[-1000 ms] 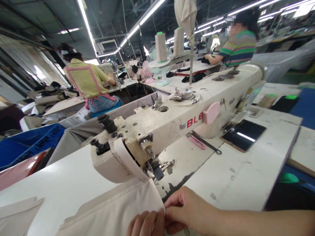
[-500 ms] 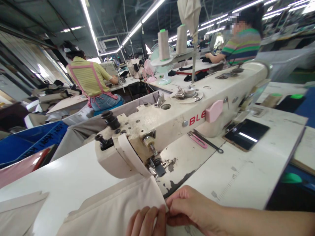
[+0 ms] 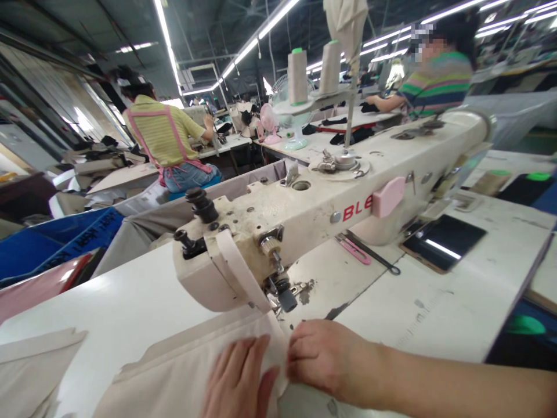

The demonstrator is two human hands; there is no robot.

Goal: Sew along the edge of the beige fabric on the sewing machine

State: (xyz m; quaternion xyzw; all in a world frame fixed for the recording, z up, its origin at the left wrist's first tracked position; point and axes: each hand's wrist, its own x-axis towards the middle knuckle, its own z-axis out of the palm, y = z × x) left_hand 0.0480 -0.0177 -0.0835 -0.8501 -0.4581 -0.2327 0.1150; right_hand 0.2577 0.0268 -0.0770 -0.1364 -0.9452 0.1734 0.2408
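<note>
While our left hand (image 3: pixel 237 380) lies spread flat on the cream fabric (image 3: pixel 187 377) and our right hand (image 3: pixel 319 354) pinches its edge just before the sewing machine's (image 3: pixel 304 215) presser foot (image 3: pixel 285 297), we judge feeding comes next, calling for steady alignment.

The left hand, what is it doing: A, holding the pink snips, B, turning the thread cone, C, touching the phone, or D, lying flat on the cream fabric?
D: the left hand lies palm down on the cream fabric in front of the sewing machine.
</note>
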